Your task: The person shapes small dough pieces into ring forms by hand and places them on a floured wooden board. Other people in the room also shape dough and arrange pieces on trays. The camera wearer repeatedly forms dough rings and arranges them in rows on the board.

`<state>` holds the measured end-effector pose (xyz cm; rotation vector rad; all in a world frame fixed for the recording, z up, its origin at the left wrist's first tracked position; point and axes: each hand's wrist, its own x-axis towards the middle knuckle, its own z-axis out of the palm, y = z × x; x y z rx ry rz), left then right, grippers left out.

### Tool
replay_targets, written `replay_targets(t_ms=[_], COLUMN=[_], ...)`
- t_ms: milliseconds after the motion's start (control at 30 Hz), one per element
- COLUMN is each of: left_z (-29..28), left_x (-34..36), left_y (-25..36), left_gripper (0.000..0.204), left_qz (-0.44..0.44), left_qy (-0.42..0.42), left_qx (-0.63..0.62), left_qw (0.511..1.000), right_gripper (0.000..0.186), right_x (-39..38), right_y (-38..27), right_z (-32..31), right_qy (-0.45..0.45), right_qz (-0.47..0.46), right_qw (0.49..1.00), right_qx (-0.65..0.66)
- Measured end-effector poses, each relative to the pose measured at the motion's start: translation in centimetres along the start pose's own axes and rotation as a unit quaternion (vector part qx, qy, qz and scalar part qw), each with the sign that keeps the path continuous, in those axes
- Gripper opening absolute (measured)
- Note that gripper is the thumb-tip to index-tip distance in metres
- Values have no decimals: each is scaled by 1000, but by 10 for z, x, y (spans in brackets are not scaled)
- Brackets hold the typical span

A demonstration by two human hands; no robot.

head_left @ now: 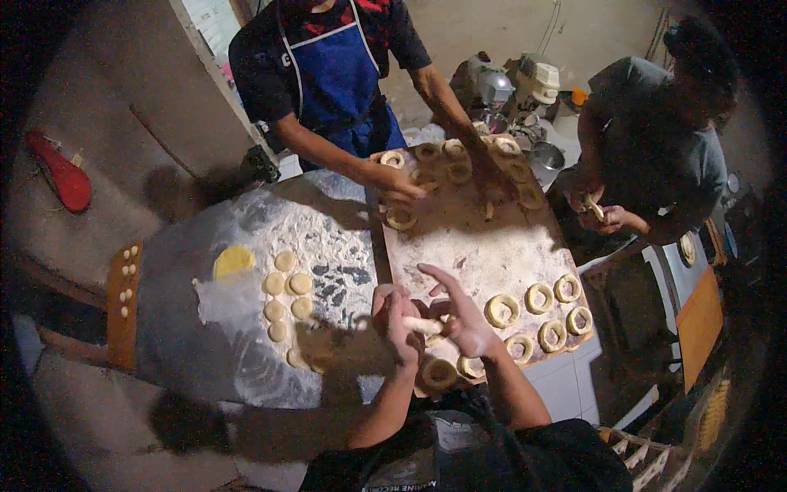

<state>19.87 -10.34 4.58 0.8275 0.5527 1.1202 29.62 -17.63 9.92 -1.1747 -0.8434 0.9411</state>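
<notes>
Two hands meeting over the near edge of the wooden board [484,246]: left hand [396,316] and right hand [463,316] both pinching a short roll of dough [424,325] between them, left fingers curled around one end, right fingers partly spread with the index raised. Hovering just above the board's near edge, with finished dough rings [537,316] lying just right of the hands on that board and two more rings [440,373] right under the wrists. Lying left of the board, on the floured worktop [328,246], small round dough pieces [287,295] in a loose column and one bigger yellow dough lump [234,261] beyond them. Reaching onto the board's far end, another person's hands [393,182], blue apron above, among more rings [459,160] set in a cluster there. Standing off the board's right side, a third person in grey working a bit of dough in hand [597,211]. Sitting past the board's far right corner, a metal mixer and bowl [525,98].
</notes>
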Motion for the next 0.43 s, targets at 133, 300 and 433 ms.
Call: replay_targets(t_ms=[133, 300, 433], left_z=[32, 48, 53], left_x=[-6, -9, -6], left_y=[4, -5, -6], left_gripper=[19, 17, 17], left_qz=[60, 153, 98], left_qy=[-154, -132, -81], left_qx=[487, 399, 364], left_qw=[858, 895, 923], right_gripper=[53, 48, 75], right_x=[5, 5, 9], right_y=[-4, -11, 37], right_z=[-27, -40, -53], right_qy=[-26, -22, -94], right_qz=[-183, 17, -32], right_qw=[875, 976, 933], right_qx=[-448, -217, 345])
